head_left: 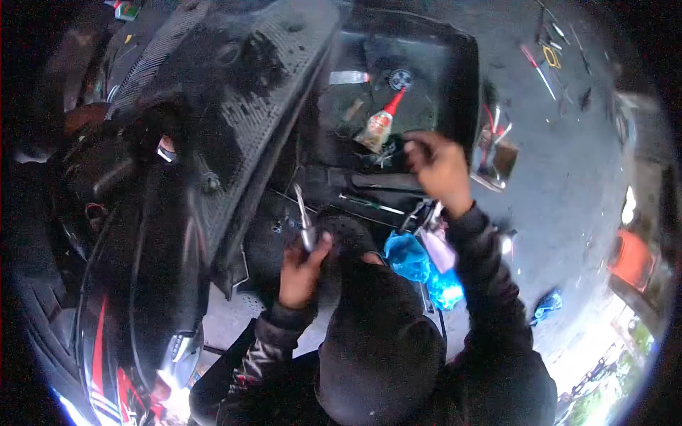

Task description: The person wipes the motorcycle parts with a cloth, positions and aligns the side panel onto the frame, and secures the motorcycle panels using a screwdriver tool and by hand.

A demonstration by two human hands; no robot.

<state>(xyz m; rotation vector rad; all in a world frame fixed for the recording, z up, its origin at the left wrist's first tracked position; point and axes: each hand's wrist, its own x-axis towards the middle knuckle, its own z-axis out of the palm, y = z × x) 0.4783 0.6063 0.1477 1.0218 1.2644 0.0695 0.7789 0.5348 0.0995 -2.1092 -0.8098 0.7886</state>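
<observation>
My left hand [302, 273] is wrapped round a screwdriver [303, 209], its metal shaft pointing up and away from me. Over the right side of a dark tray [465, 78], my right hand [442, 170] has its fingers curled together and slightly blurred. I cannot make out what is in them, if anything. Just left of those fingers, a glue bottle [378, 129] with a red nozzle lies in the tray. Near the nozzle tip is a small round gear-like part [401, 79]. A whitish tube [349, 77] lies to its left.
A motor scooter [153, 284] with a ribbed dark panel [263, 92] fills the left. Blue plastic bags [408, 257] and a pink cloth [437, 248] lie below my right forearm. Hand tools, including a red-handled screwdriver [538, 71], lie on the floor at right, with an orange object [631, 260] farther off.
</observation>
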